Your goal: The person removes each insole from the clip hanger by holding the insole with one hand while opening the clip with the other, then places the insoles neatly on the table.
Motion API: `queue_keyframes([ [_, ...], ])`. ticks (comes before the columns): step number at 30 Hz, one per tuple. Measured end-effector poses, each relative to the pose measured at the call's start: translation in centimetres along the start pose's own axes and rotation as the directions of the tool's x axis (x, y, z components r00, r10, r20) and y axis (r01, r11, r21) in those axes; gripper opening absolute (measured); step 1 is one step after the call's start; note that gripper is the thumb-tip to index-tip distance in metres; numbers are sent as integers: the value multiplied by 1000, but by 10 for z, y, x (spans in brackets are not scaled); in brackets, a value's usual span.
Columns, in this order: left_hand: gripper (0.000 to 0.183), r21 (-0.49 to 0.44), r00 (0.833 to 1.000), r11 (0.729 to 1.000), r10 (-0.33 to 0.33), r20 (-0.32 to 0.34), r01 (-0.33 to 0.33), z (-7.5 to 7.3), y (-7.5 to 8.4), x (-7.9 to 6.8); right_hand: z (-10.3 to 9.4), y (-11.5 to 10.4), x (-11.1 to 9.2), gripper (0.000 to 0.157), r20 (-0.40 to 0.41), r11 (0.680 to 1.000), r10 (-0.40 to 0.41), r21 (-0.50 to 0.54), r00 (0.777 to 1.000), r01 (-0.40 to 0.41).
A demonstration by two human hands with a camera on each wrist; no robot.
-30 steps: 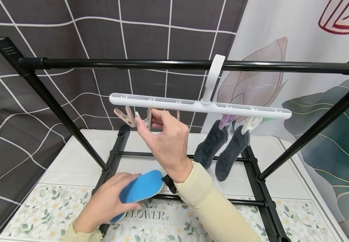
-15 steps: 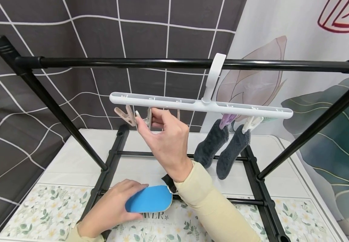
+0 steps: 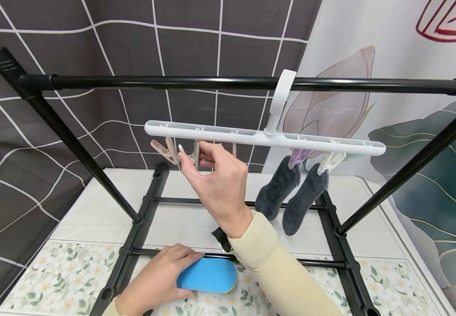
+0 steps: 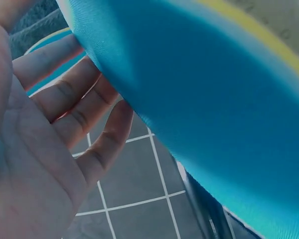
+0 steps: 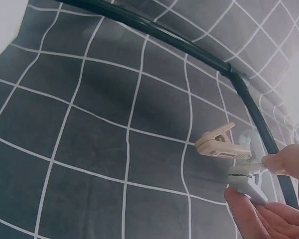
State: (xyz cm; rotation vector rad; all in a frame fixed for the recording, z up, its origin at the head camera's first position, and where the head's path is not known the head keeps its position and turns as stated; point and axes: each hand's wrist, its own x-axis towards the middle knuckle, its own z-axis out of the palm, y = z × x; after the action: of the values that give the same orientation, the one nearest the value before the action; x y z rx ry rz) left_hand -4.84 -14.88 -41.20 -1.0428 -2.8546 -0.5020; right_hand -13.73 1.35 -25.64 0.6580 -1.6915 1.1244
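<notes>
My left hand [image 3: 160, 278] grips a blue insole [image 3: 208, 275] by one end, thumb on the near edge and fingers on the far edge. In the left wrist view, the large blue surface [image 4: 199, 94] has a yellow edge, and another blue piece [image 4: 50, 42] shows behind the fingers. Higher up, my right hand [image 3: 221, 184] pinches a pale clothespin [image 5: 246, 184] under the white clip hanger [image 3: 212, 132]. A beige clothespin [image 3: 166, 151] hangs just left of it. On the hanger's right side, two dark grey socks [image 3: 277, 188] hang from a purple and a white clothespin.
The hanger hooks over a black top bar [image 3: 164, 82] of a rack. The rack's lower bars [image 3: 318, 263] stand on a white and floral cover [image 3: 70, 272]. A dark grid-patterned cloth [image 3: 188, 52] hangs behind, with a pale printed curtain [image 3: 401, 79] at right.
My left hand has moved right and downward with the insole, which has turned from slanted to nearly level, its far end toward the right. The right hand stays at the clothespin.
</notes>
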Motion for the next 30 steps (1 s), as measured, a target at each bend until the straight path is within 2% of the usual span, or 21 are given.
queue_keyframes([
  [5, 76, 32, 998, 999, -13, 54, 11, 5, 4, 0, 0, -1, 0, 22, 0, 1000, 2, 8, 1000, -2],
  [13, 75, 96, 999, 995, 38, 7, -39, 13, 5, -4, 0, -1, 0, 22, 3, 1000, -7, 0, 1000, 7],
  [17, 74, 74, 1000, 997, 14, 18, -15, 13, 6, -5, -1, -1, 0, 22, 2, 1000, -6, -11, 1000, 6],
  [23, 74, 38, 995, 999, -27, 98, 24, 10, 9, -5, 0, -1, 0, 23, -6, 1000, 2, -3, 1000, -2],
  [30, 75, 87, 995, 996, -25, 101, 16, 14, 6, -8, 0, 0, -1, 22, -7, 1000, 0, 0, 1000, 0],
])
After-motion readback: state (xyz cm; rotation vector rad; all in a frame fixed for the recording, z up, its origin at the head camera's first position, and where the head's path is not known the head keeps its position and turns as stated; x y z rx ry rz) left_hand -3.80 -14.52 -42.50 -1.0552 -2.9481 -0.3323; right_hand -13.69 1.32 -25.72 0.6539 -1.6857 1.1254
